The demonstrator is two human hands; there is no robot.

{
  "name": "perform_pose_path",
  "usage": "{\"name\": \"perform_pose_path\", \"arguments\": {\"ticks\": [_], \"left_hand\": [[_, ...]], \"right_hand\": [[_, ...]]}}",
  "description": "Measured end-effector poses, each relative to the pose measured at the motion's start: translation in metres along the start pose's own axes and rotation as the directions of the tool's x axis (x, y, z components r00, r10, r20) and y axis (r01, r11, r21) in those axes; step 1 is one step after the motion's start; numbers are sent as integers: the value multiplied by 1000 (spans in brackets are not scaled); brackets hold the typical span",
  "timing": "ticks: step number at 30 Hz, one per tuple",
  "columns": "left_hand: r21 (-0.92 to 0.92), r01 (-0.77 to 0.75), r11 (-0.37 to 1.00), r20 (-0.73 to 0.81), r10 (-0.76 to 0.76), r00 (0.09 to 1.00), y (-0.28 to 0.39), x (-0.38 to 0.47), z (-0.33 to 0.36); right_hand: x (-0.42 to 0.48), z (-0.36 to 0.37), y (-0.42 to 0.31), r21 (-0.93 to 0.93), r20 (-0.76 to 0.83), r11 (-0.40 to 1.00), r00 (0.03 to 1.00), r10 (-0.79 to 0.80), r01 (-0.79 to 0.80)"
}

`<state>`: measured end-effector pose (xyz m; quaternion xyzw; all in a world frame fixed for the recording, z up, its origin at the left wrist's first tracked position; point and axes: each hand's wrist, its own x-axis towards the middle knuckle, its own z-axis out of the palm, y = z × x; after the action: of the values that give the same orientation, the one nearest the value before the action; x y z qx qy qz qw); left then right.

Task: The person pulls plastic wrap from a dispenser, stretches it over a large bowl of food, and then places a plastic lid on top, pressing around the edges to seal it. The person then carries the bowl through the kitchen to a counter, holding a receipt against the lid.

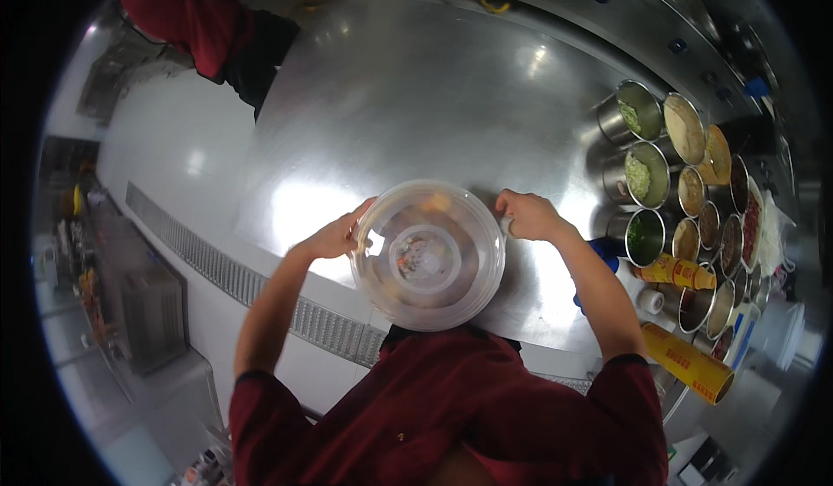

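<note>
A round, translucent plastic tub (426, 307) is in front of my body, at the near edge of the steel table (442, 102). Ringed plastic, apparently a lid, covers its top. Blurred brown, orange and pale contents show through it. My left hand (338, 233) grips the tub's left rim, with some fingers hidden behind the edge. On the right side my right hand (530, 214) is curled around a small white piece (507, 226) beside the rim. Whether that piece is the tub's handle is unclear.
Steel pots of chopped green vegetables (639, 179) and other ingredients crowd the right. A yellow squeeze bottle (673, 271) and a yellow cylinder (690, 362) lie nearer. Another person in a red top (189, 17) stands at the upper left. A floor drain grate (195, 252) runs past the table.
</note>
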<state>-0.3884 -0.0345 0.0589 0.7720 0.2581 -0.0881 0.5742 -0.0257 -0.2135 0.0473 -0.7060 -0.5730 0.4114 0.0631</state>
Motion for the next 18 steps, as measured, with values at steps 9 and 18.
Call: {"name": "perform_pose_path", "arguments": {"ticks": [9, 18], "left_hand": [[685, -447, 575, 519, 47, 854, 113, 175, -1], [520, 175, 836, -654, 258, 711, 85, 42, 42]], "right_hand": [[-8, -4, 0, -24, -30, 994, 994, 105, -106], [-25, 7, 0, -4, -86, 994, 990, 108, -109]]}}
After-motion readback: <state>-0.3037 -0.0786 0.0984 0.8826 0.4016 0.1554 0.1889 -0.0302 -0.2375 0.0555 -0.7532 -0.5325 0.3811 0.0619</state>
